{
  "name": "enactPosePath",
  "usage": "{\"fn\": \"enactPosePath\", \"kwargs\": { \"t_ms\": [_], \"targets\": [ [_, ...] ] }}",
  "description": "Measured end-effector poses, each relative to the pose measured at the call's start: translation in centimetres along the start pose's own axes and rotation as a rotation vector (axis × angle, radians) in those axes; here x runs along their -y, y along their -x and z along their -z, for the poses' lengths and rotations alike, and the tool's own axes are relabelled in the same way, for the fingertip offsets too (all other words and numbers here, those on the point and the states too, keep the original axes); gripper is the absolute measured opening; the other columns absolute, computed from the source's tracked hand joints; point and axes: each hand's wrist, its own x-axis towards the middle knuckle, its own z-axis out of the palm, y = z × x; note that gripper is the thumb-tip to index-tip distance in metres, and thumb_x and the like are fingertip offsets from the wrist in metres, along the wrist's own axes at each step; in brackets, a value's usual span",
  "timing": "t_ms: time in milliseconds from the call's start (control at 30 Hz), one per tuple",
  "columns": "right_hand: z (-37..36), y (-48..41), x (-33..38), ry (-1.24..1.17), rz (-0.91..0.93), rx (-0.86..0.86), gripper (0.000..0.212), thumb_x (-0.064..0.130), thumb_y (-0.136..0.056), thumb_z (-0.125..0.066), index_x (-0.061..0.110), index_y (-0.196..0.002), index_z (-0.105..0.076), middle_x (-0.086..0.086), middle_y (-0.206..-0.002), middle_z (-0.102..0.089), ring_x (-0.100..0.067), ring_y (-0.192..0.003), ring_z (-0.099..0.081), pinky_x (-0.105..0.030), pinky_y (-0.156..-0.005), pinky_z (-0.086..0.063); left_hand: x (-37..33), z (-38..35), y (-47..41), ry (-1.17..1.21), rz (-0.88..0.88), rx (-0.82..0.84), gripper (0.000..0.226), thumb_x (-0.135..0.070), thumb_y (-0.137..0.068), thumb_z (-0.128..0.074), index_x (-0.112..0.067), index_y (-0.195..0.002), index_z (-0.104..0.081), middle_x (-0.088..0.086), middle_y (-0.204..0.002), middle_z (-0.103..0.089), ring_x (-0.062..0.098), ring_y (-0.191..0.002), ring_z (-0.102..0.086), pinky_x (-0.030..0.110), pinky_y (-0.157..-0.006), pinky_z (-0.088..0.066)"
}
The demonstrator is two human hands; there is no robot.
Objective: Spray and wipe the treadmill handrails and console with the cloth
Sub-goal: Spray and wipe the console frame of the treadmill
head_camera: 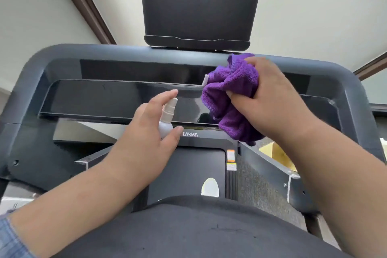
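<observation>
Gripping plush purple cloth (bunched) against glossy console

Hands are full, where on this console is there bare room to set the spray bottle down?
The console panel is bare from the left handrail corner to the left hand holding the spray bottle; the dark strip above it is bare too, left of the cloth. The right side is crowded by the cloth and right hand.

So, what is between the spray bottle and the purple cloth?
Nothing stands between the spray bottle and the purple cloth: the head view shows only a bare stretch of glossy black console panel there.
</observation>
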Motion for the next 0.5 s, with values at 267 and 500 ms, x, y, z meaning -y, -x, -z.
{"fn": "enactPosePath", "kwargs": {
  "t_ms": [267, 500],
  "targets": [
    [-3.0, -6.2, -6.4, 0.511, 0.114, 0.294, 0.096, 0.068, -0.078, -0.065, 0.031, -0.156, -0.023, -0.004, -0.163, -0.02, -0.026, -0.151, -0.014, -0.054, -0.122, -0.011, -2.3, -3.2, -0.7, -0.003, 0.116, -0.037, 0.066, -0.034, -0.09, -0.062, -0.066, -0.131, -0.021, -0.023, -0.122, -0.035, -0.02, -0.097, -0.039, 0.002, -0.08, -0.029],
    [-4.0, -6.2, -7.4, 0.588, 0.353, 0.437, 0.097, 0.087, -0.072, -0.048, 0.048, -0.155, -0.014, -0.005, -0.167, -0.004, -0.034, -0.153, 0.002, -0.059, -0.121, -0.009, -2.6, -3.8, -0.7, 0.015, 0.185, -0.114, 0.065, -0.034, -0.09, -0.061, -0.065, -0.132, -0.022, -0.02, -0.127, -0.039, -0.014, -0.109, -0.035, 0.005, -0.082, -0.03]
  ]
}}
